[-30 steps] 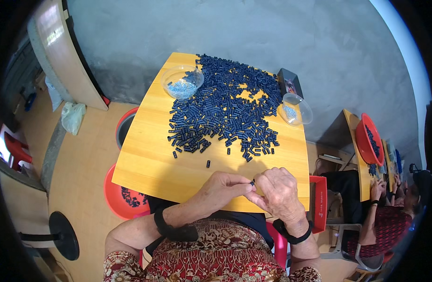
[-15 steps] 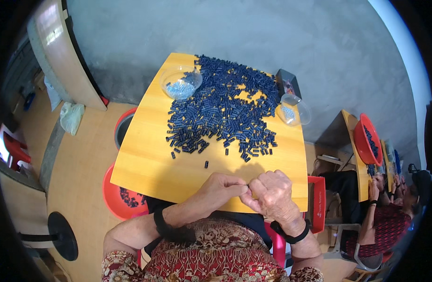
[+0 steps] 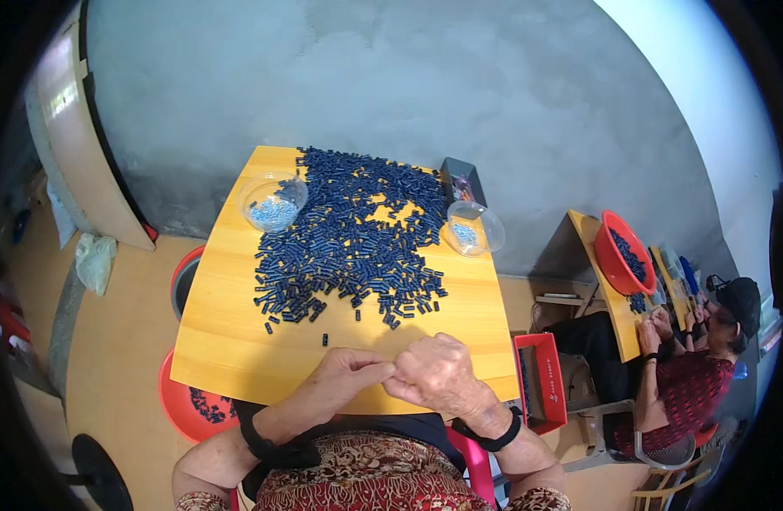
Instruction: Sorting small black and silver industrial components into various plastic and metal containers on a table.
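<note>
I'm in a small workshop: black parts lie heaped on my surface at twelve o'clock, and around three o'clock a co-worker sits by a red tub of dark pieces.

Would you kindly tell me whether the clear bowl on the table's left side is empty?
Not empty: the clear bowl holds small shiny pieces, seen inside below its rim.
</note>
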Tool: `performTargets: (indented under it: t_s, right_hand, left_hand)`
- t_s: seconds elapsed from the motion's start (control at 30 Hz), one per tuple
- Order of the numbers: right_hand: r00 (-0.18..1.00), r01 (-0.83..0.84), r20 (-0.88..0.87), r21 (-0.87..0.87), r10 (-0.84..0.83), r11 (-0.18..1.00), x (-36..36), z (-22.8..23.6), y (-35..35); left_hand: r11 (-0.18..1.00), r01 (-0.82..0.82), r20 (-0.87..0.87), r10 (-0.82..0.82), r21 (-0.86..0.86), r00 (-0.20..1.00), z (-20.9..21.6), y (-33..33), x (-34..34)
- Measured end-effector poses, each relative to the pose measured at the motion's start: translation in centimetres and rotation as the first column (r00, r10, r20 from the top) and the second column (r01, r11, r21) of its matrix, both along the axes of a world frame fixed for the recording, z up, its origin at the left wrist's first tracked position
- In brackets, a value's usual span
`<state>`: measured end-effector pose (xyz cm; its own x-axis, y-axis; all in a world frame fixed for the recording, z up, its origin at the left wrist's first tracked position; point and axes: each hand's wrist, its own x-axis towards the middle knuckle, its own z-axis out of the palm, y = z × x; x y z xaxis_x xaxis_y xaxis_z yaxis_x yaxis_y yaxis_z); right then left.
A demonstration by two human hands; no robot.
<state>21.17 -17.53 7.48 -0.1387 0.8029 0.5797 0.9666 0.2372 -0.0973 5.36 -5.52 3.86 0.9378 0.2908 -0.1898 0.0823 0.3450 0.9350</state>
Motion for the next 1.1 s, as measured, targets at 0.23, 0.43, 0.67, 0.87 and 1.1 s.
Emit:
performTargets:
  t_s: [0.23,0.43,0.67,0.87,1.1]
  right_hand:
    - [0.993,0.109,0.035,0.100,-0.113,0.989,1.4,1.0,0.1]
    - [0.991,0.125,0.041,0.068,-0.128,0.990,1.1,0.3,0.2]
    - [0.995,0.104,-0.008,0.051,-0.103,0.993,1.1,-0.6,0.3]
    - [0.996,0.091,-0.026,0.073,-0.089,0.993,0.9,-1.0,0.7]
    - [0.999,0.016,0.044,0.018,-0.017,1.000,-0.1,-1.2,0.3]
  left_hand:
    - [0.997,-0.077,0.103,0.078,-0.014,0.992,-0.3,0.7,0.5]
    - [0.994,-0.092,0.113,0.085,0.064,0.990,-0.7,-0.4,0.9]
    - [0.993,-0.084,0.079,0.078,0.082,0.994,-0.5,-0.6,0.7]
    - [0.989,-0.102,0.108,0.090,0.105,0.990,-0.7,-0.4,0.7]
    - [0.934,-0.027,0.010,0.025,0.356,1.000,-0.9,0.2,1.0]
